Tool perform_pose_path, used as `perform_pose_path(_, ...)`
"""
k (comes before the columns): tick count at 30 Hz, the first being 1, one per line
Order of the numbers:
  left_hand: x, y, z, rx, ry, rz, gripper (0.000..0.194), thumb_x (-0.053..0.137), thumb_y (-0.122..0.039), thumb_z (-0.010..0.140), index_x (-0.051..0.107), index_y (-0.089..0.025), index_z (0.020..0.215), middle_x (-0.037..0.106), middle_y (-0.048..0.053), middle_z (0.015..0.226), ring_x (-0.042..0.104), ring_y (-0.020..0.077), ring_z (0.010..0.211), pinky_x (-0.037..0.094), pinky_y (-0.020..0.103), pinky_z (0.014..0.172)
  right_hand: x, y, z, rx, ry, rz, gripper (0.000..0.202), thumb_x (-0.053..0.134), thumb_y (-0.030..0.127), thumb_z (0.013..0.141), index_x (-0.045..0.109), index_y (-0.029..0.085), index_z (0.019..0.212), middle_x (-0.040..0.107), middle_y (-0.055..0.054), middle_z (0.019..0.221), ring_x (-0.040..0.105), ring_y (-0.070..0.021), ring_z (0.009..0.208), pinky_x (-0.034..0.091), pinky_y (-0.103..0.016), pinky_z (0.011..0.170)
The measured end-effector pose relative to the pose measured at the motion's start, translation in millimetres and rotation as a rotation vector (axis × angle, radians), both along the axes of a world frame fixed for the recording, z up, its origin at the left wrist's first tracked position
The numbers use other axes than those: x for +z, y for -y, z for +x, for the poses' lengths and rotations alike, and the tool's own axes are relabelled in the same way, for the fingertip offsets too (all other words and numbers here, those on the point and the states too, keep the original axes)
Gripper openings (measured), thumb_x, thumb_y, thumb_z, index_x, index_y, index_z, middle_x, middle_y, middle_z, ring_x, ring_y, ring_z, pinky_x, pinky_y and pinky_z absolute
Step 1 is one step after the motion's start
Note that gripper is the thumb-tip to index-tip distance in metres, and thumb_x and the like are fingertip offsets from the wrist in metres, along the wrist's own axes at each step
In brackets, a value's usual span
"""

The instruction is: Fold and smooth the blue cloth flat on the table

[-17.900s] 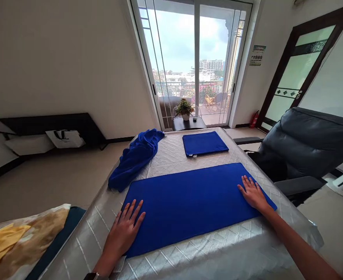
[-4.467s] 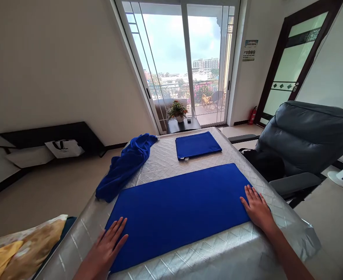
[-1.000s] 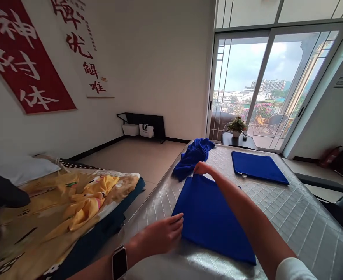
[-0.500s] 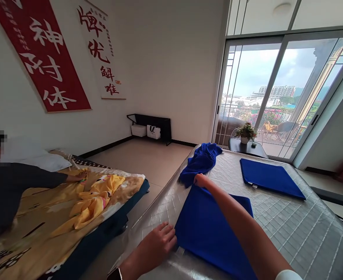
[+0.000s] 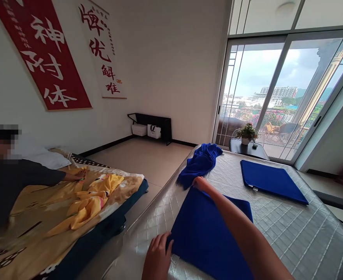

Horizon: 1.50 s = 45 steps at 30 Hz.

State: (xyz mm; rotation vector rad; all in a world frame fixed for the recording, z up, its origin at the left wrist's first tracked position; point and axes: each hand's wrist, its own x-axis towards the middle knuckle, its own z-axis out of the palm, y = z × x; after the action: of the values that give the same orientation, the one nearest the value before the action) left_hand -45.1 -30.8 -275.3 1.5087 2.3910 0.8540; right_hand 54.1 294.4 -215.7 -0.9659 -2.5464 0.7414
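A folded blue cloth (image 5: 209,233) lies on the silver quilted mattress (image 5: 288,229) in front of me. My right hand (image 5: 200,183) is closed on its far left corner, the arm stretching across the cloth. At the near left edge, my left hand (image 5: 158,252) has fingers and thumb pinched against the cloth; the exact grip is partly hidden. Beyond my right hand sits a crumpled blue cloth (image 5: 202,163). Another folded blue cloth (image 5: 272,181), with a white tag on its edge, lies flat to the right.
At left, a person in a dark top (image 5: 20,186) leans over a bed with yellow patterned bedding (image 5: 92,202). A floor gap separates bed and mattress. Past the mattress stand a small black table (image 5: 249,149) with a potted plant (image 5: 246,134) and sliding glass doors (image 5: 253,85).
My left hand has turned more upright at the cloth's near left edge. My right hand and the cloth's left side have shifted slightly left. The other person has leaned a little to the right.
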Motion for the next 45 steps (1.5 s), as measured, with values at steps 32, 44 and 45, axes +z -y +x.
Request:
perform_pose_path(32,276.3,-48.0,72.2,-0.247,-0.376,0.609,0.047,0.051,-0.073,0.091,0.075,-0.033,0.09,0.08,-0.004,0.09,0.075,0.0177,0.083,0.057,0.026,0.079,154.8,136.6,341.4,-0.389,-0.858,0.616,0.014,0.069,0.033,0.095,0.075,0.031,0.108,0.074,-0.002,0.105,0.07,-0.0199,0.095,0.058,-0.035,0.083)
perform_pose_path(44,321.2,-68.0,87.4,-0.195,-0.413,0.434,0.049,0.059,-0.081,0.077,0.078,-0.036,0.083,0.076,-0.013,0.07,0.065,0.011,0.052,0.046,0.019,0.05,167.4,161.6,388.0,-0.429,-0.86,0.715,0.02,0.073,0.031,0.091,0.076,0.033,0.111,0.076,-0.001,0.1,0.072,-0.018,0.082,0.062,-0.032,0.071)
perform_pose_path(45,322.2,-67.6,87.3,-0.185,-0.415,0.443,0.048,0.06,-0.08,0.076,0.078,-0.036,0.082,0.076,-0.014,0.07,0.064,0.0108,0.051,0.047,0.019,0.05,168.3,163.7,389.4,-0.418,-0.865,0.722,0.019,0.074,0.029,0.091,0.077,0.032,0.109,0.076,-0.001,0.098,0.072,-0.0178,0.081,0.062,-0.032,0.07)
